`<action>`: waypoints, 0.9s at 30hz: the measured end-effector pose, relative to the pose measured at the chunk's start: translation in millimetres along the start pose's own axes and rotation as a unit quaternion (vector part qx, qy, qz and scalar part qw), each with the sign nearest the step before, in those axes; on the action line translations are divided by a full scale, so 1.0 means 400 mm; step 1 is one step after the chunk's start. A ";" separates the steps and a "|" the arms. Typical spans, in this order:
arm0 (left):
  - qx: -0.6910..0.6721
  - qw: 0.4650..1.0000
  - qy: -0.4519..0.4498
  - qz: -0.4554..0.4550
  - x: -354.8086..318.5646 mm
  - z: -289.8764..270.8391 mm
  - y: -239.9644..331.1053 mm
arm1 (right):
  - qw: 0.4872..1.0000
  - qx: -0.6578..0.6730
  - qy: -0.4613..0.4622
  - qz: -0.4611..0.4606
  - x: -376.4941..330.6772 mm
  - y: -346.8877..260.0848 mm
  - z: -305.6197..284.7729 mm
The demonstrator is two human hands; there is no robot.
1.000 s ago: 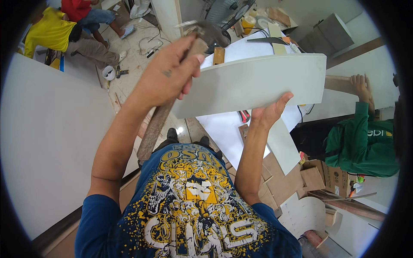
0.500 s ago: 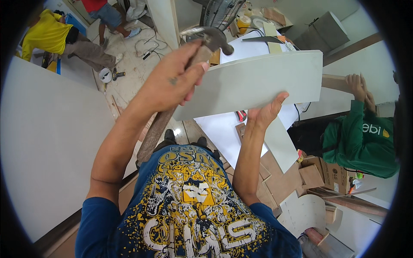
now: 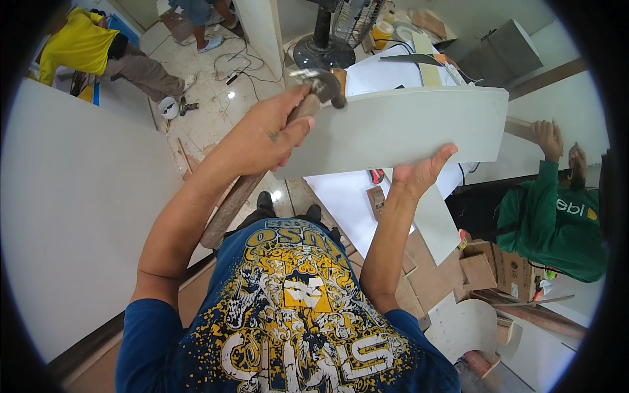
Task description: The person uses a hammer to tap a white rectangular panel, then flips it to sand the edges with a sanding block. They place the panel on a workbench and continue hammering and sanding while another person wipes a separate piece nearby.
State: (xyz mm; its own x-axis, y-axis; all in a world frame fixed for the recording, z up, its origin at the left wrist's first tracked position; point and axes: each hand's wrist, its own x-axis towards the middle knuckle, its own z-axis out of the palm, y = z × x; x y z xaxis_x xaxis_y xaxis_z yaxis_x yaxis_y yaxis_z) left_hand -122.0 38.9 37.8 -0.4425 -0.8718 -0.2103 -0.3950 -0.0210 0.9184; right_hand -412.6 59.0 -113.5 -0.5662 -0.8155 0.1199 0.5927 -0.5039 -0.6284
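Note:
My left hand (image 3: pixel 265 134) is wrapped around a claw hammer (image 3: pixel 228 213) close to its metal head, with the wooden handle slanting down toward my body. The hammer head is up beside the left end of a pale grey board (image 3: pixel 406 121) with a curved upper edge. That end of the board is hidden behind my left hand, so whether the hand also touches it I cannot tell. From below, my right hand (image 3: pixel 419 173) grips the board's lower edge, thumb on the near face and the other fingers hidden behind.
Beyond the board stands a white-topped table (image 3: pixel 334 196) with a handsaw (image 3: pixel 409 59) and loose pieces. A fan (image 3: pixel 324 49) stands behind. At right, a co-worker in green (image 3: pixel 550 219) handles a wooden strip; another in yellow (image 3: pixel 78 49) is far left. A large pale panel (image 3: pixel 85 196) fills the left.
The board and my right hand appear slightly farther right and lower in view, and the hammer head is a little lower. The green-sleeved co-worker's hands have moved apart.

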 end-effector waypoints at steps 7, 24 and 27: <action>-0.008 1.000 -0.007 0.024 -0.003 0.007 -0.022 | 1.000 0.006 0.014 0.004 0.008 0.003 -0.004; -0.050 0.997 0.027 -0.047 -0.029 -0.050 -0.090 | 0.999 -0.024 -0.044 -0.010 0.054 0.009 -0.028; -0.065 0.994 0.090 -0.019 -0.046 -0.091 -0.063 | 0.999 -0.021 -0.029 -0.011 0.053 0.003 -0.037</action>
State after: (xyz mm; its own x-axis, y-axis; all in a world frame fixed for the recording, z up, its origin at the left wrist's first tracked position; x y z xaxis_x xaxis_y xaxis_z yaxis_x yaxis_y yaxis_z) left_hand -74.4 37.8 30.7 -0.2730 -0.9425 -0.1926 -0.2963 -0.1080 0.9490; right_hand -432.5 45.5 -123.2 -0.5432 -0.8205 0.1780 0.5548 -0.5099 -0.6575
